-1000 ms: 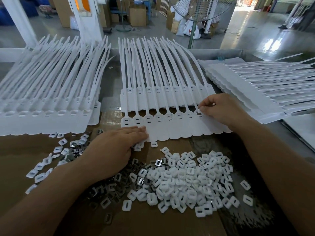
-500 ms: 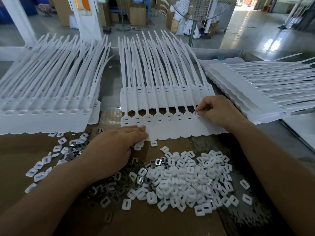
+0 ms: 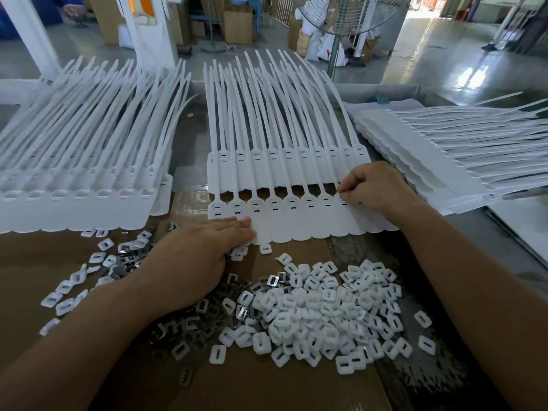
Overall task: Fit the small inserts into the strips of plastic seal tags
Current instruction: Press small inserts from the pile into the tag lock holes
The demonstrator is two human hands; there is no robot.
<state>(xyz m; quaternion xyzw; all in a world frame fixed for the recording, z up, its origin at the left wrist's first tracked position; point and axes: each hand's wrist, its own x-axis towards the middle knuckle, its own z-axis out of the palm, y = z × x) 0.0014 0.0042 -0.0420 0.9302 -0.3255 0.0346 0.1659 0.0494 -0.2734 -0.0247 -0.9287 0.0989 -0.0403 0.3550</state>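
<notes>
**Pinching at the strip (image 3: 296,226)**

The right hand (image 3: 376,188), fingers curled, pinches a tag head near the strip's right end. The left hand (image 3: 201,250) lies flat, fingers straight, pressing its left corner. The strip sits mid-worktop (image 3: 267,387). White inserts (image 3: 326,310) are heaped toward the near edge, with stacks (image 3: 74,209) at both sides.

Nothing here can be read: the strips of seal tags (image 3: 296,223) and the white inserts (image 3: 326,310) have plain faces, the cardboard boxes (image 3: 238,26) at the back show no legible print, and a red mark on a white sack (image 3: 324,48) beside the fan stand (image 3: 334,59) is too small to make out
</notes>
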